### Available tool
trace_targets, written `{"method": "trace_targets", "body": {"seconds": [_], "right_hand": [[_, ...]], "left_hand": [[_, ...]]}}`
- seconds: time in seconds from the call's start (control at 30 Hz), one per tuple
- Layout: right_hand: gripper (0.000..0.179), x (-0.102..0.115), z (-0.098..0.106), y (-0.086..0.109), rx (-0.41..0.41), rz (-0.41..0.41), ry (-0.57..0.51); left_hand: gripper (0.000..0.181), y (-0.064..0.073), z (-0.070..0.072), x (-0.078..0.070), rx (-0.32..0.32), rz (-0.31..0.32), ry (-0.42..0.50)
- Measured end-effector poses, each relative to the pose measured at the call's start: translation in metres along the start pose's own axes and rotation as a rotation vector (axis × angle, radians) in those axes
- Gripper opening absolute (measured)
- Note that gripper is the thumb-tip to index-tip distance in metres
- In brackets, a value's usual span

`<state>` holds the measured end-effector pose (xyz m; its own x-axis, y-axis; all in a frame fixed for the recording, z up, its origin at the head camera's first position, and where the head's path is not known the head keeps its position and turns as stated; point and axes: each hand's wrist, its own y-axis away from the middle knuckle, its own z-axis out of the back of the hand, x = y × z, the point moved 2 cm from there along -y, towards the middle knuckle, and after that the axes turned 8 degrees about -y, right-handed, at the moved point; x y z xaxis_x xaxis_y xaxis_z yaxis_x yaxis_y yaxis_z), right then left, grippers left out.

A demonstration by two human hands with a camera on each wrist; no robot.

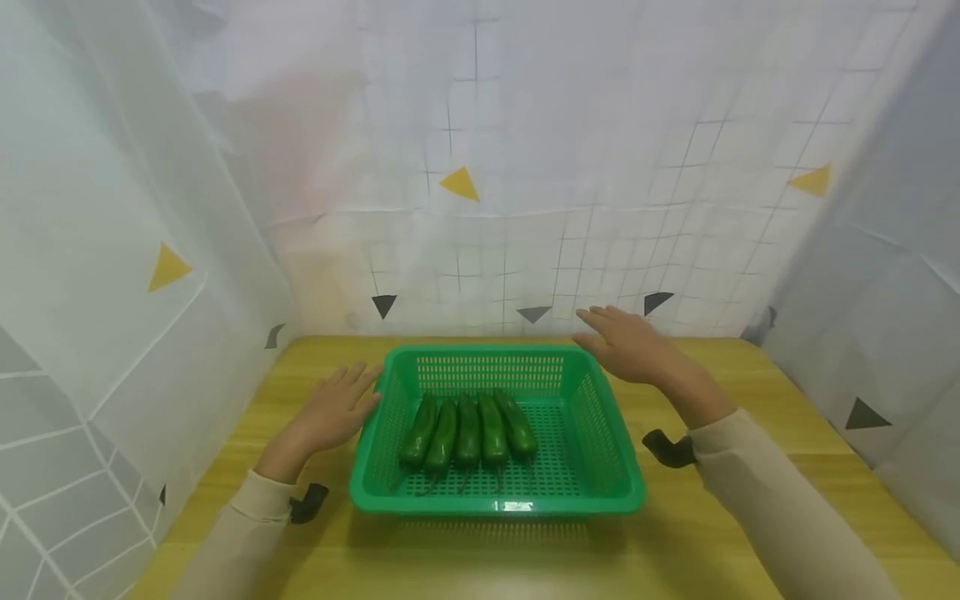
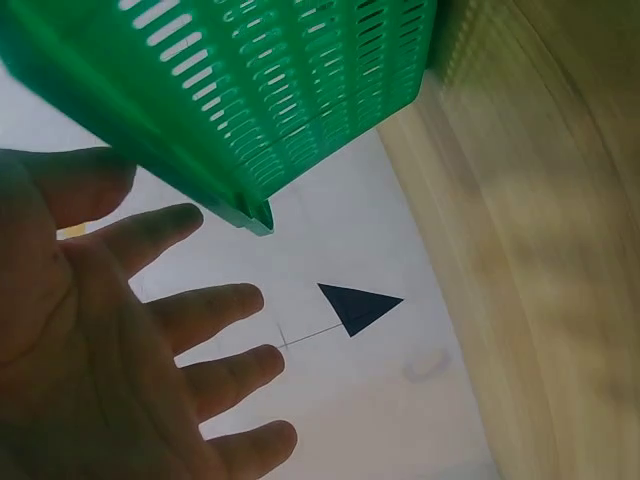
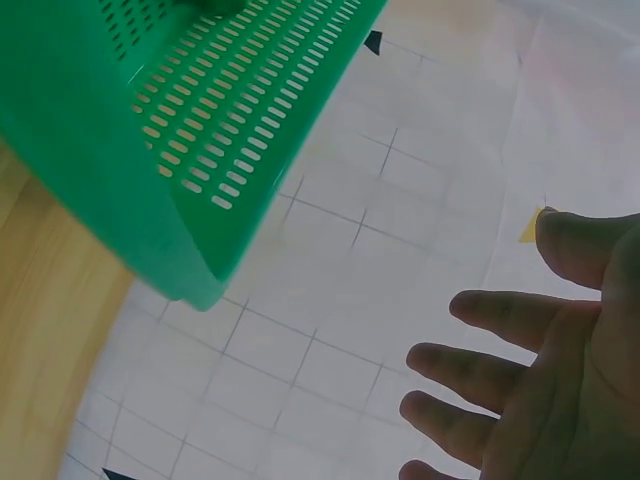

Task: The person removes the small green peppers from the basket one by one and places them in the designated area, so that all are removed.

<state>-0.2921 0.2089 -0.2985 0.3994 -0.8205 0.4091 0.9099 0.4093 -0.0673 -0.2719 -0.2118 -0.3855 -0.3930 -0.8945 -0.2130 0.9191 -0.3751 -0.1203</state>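
A green plastic basket [image 1: 498, 504] with slotted walls stands on the table in the head view. Several dark green peppers [image 1: 467, 433] lie side by side in it, left of its middle, stems toward the near wall. My left hand [image 1: 333, 412] is at the basket's left rim with fingers spread; in the left wrist view its thumb [image 2: 90, 185] is right by the rim. Above and beyond the far right corner hovers my right hand [image 1: 626, 346], fingers extended and holding nothing. The right wrist view shows a gap between its fingers [image 3: 470, 375] and the basket [image 3: 120, 220].
The wooden table [image 1: 697, 500] extends around the basket on all sides. White sheeting [image 1: 525, 125] with grid lines and yellow and black triangles hangs behind it and along both sides. Each wrist carries a black strap piece [image 1: 670, 448] below the sleeve cuff.
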Motion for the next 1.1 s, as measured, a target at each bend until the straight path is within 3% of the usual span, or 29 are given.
{"method": "trace_targets", "body": {"seconds": [0.47,0.77,1.1], "right_hand": [[0.065,0.011,-0.012,-0.011,0.077,-0.023,-0.180],[0.058,0.024,-0.023,-0.023,0.110,0.000,-0.194],[0.060,0.028,-0.036,-0.029,0.155,-0.001,-0.172]], "left_hand": [[0.050,-0.001,-0.007,-0.002,0.025,-0.038,0.041],[0.047,-0.001,-0.012,0.001,-0.030,-0.051,0.112],[0.049,0.000,-0.015,0.000,-0.014,-0.068,0.268]]}}
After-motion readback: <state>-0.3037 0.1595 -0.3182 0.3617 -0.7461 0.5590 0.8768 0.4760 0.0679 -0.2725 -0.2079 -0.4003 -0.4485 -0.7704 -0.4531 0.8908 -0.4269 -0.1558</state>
